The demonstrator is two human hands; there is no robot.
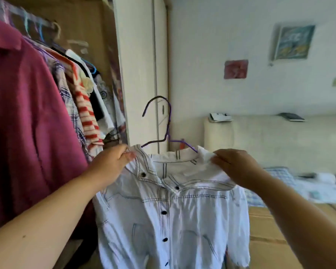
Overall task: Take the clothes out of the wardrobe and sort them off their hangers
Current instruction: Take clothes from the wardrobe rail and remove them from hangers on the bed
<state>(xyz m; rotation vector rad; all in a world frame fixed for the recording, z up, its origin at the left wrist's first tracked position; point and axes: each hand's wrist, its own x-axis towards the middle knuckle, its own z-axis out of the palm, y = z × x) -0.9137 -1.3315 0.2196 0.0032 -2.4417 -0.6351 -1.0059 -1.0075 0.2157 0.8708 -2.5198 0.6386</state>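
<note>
Head view shows your left hand [113, 166] pinching the shirt [171, 214] at its left shoulder and your right hand [235, 166] pinching the collar at the right, both closed on cloth. The shirt hangs at 6 o'clock, out of the wardrobe [97, 45], on the hanger [168, 131]. It looks buttoned down the front, so pulling a shoulder off could snag the hanger arm in the neck and strain the placket. The freed hanger may also drop, since neither hand seems to hold the wire. At 9 o'clock the magenta shirt [27, 123] crowds your left arm. The bed [308, 187] at 3 o'clock already holds clothes; nothing blocks the way there.
</note>
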